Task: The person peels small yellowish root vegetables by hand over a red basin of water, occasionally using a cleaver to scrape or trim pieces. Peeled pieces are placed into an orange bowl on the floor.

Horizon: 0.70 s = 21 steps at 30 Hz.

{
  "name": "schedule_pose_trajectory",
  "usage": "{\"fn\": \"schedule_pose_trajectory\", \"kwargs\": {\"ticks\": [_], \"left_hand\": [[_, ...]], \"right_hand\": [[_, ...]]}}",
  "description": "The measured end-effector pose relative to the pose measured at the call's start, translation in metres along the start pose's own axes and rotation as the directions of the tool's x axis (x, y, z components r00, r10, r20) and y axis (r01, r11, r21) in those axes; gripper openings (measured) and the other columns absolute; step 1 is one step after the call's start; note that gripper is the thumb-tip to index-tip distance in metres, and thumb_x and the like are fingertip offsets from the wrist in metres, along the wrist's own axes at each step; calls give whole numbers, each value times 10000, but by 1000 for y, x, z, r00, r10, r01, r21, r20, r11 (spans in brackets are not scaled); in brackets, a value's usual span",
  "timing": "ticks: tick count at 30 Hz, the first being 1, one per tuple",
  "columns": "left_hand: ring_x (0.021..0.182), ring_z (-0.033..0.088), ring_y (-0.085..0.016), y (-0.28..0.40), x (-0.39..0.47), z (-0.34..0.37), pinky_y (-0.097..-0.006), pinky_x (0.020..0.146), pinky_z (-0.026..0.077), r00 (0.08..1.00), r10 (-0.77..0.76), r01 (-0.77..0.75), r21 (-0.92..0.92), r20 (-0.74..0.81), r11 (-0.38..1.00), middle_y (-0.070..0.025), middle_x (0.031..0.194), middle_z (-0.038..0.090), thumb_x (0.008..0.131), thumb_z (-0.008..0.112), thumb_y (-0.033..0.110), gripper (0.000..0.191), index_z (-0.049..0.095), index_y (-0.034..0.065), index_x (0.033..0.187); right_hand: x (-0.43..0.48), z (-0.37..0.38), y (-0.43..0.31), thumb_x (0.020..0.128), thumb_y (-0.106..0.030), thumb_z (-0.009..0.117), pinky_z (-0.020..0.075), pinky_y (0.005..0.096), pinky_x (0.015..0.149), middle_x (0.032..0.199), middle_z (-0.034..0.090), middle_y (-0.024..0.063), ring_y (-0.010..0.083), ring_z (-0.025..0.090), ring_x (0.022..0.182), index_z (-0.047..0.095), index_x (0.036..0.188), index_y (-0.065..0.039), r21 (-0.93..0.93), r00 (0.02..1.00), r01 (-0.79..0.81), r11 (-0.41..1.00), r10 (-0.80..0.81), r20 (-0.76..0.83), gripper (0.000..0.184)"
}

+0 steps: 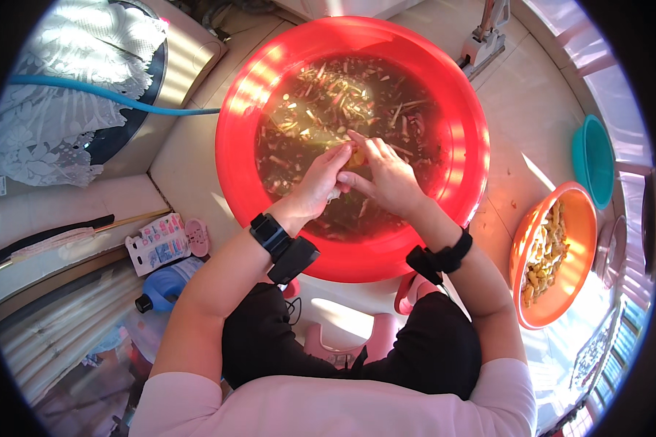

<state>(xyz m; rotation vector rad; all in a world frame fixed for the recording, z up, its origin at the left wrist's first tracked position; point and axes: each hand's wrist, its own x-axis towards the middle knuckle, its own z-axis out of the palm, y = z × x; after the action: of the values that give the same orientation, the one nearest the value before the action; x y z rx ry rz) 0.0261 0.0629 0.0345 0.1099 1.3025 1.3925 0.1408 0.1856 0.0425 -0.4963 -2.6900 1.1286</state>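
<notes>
Both hands meet over a large red plastic basin [240, 213] of murky water, in which many pale and reddish scraps [355, 93] float. A small yellowish-brown piece [356, 158], perhaps a root vegetable, sits between the fingers of the two hands. My left hand [318, 180] grips it from the left, thumb uppermost. From the other side my right hand [389, 177] closes around it, fingers stretched over the far side and thumb touching my left hand. A whitish bit [334, 194] shows below the left palm. The fingers partly hide the piece.
At right stand an orange basin [582, 273] with many yellowish-brown pieces [546, 254] and a teal basin [598, 164]. A blue hose [142, 105] reaches the red rim from the left. A blue bottle [167, 287] lies at left, and a pink stool [384, 330] shows between the knees.
</notes>
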Motion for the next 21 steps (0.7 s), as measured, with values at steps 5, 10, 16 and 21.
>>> {"fn": "schedule_pose_trajectory", "kwargs": {"ticks": [5,10,16,21], "left_hand": [[624,533,-92,5,-13,-5,-188,487,335,998,-39,39,0,48,999,-20,926,607,990,386,419,370,549,92,1048],[610,503,-84,12,-9,-14,-192,497,336,986,-67,63,30,151,998,-10,812,579,952,407,531,494,562,62,960],[616,494,-77,10,-13,-16,-196,537,374,995,-85,85,8,61,996,-9,763,570,944,433,528,475,577,76,920],[609,493,-88,9,-13,-15,-202,546,386,997,-57,59,-42,47,997,-16,756,570,966,421,477,424,573,82,957]], "right_hand": [[18,32,16,884,-201,576,456,392,832,1018,550,148,331,549,957,545,1132,-41,198,994,73,978,-57,-88,297],[14,40,14,882,-61,560,399,346,896,1032,508,120,269,491,1007,556,1155,-32,539,988,141,830,-82,-132,274],[23,40,5,970,-103,459,421,305,928,1145,488,83,176,501,1078,545,1191,-9,539,994,101,836,-102,-29,255],[23,36,3,986,-152,450,441,304,936,1223,484,82,176,524,1092,539,1212,-16,914,961,-262,311,169,218,279]]}}
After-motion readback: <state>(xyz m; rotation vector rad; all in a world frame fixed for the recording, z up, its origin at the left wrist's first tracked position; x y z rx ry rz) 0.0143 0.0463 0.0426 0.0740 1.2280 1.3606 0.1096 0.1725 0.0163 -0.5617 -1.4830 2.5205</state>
